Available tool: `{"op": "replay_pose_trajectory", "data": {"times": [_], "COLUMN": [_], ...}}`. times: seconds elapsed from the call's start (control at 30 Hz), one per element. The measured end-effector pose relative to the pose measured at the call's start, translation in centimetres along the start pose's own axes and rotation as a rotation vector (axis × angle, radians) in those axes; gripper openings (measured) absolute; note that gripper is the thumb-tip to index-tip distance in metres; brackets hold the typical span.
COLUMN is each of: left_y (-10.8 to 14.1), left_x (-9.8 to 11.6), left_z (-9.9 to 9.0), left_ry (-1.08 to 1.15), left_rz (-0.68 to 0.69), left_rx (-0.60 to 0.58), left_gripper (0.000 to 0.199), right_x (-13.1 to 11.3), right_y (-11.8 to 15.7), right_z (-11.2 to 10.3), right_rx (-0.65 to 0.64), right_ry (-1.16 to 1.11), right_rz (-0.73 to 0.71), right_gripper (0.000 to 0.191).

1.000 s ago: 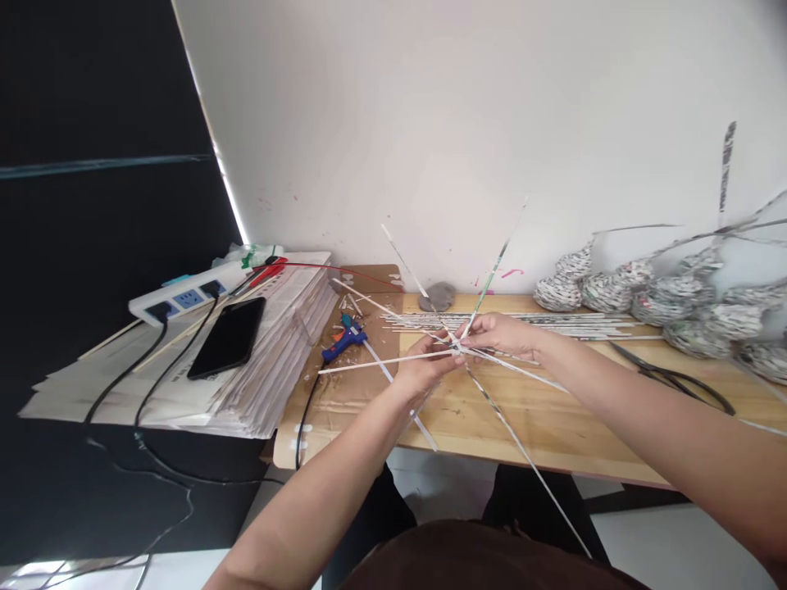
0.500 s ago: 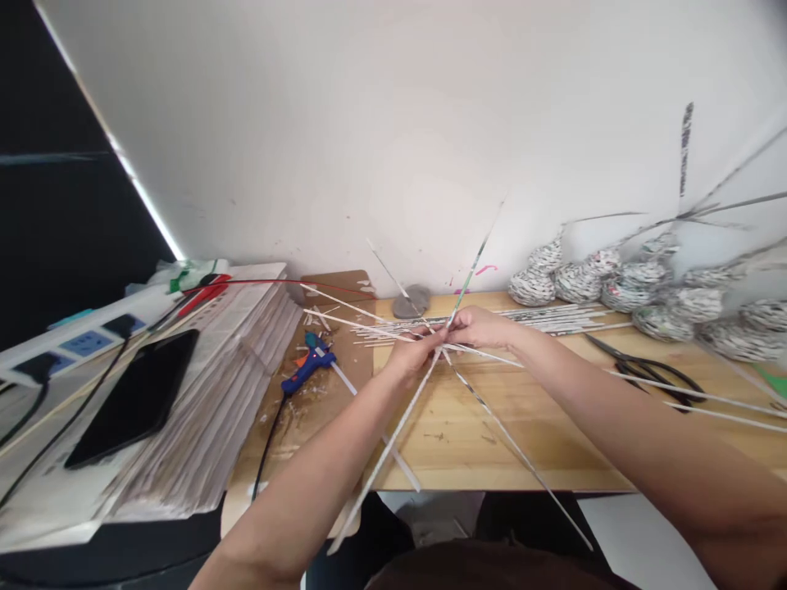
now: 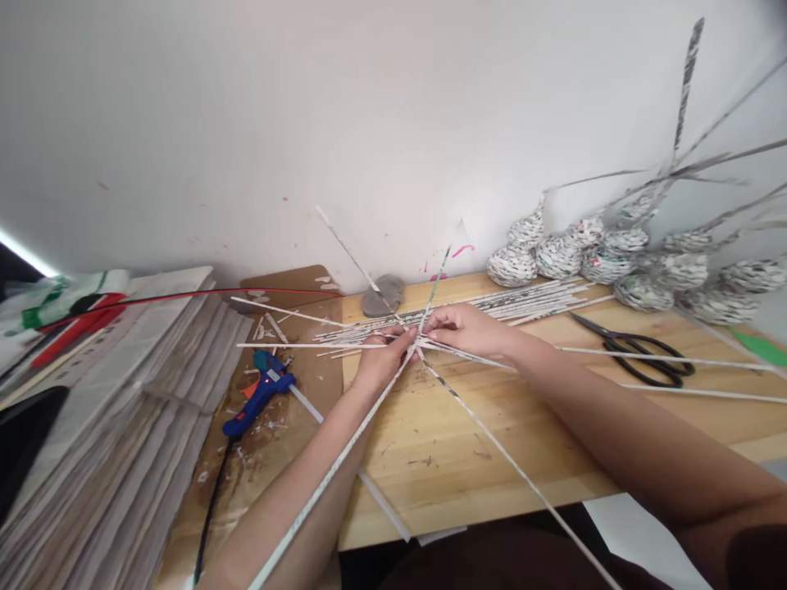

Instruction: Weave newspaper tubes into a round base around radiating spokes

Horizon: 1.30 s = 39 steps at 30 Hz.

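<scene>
Rolled newspaper sticks (image 3: 492,438) cross one another at a centre and fan out in all directions. Close to that crossing, my left hand (image 3: 386,358) pinches the sticks from the left. My right hand (image 3: 462,329) has its thumb and fingers closed on the sticks at the right of the crossing. Fingers cover part of the centre, so how the strips interlace there is hard to make out. Beyond the hands lies a bundle of loose paper sticks (image 3: 534,301) on the wooden table (image 3: 430,475).
Left of my hands lie a blue glue gun (image 3: 261,399) with a glue stick in it and a tall newspaper stack (image 3: 166,393). Black scissors (image 3: 639,352) are on the right. Woven paper gourds (image 3: 513,264) stand along the wall. A grey stone-like disc (image 3: 382,297) sits behind.
My view has turned, so the newspaper stack and glue gun appear further left. Both hands stay at the crossing, and the spread sticks have swung a little, with the green-marked one shortened in view.
</scene>
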State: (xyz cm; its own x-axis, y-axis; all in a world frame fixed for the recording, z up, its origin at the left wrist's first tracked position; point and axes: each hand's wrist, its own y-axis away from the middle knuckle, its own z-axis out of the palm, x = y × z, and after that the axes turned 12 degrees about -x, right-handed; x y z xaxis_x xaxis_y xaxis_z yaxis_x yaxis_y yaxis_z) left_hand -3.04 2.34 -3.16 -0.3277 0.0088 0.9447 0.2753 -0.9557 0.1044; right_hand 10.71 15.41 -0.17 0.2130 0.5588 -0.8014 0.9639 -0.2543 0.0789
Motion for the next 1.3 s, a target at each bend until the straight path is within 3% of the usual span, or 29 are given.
{"op": "replay_pose_trajectory", "data": {"times": [0.23,0.5,0.97,1.3], "left_y": [0.5,0.6,0.6,0.6], "left_x": [0.9,1.0,0.8,1.2], "left_z": [0.8,0.8,1.2,1.0], "left_ry": [0.017,0.077,0.109,0.232], "left_rz": [-0.114,-0.11,-0.081,-0.053], "left_rx": [0.018,0.096,0.192,0.132], "left_gripper": [0.028,0.024,0.021,0.013], "right_x": [-1.0,-1.9,-3.4,-4.2], "right_y": [0.5,0.9,1.1,1.8], "right_z": [0.1,0.9,1.5,2.0], "right_rx": [0.053,0.149,0.178,0.155], "right_ry": [0.163,0.34,0.798,0.867], "right_rz": [-0.025,-0.093,-0.128,-0.07], "right_gripper": [0.017,0.016,0.022,0.023]}}
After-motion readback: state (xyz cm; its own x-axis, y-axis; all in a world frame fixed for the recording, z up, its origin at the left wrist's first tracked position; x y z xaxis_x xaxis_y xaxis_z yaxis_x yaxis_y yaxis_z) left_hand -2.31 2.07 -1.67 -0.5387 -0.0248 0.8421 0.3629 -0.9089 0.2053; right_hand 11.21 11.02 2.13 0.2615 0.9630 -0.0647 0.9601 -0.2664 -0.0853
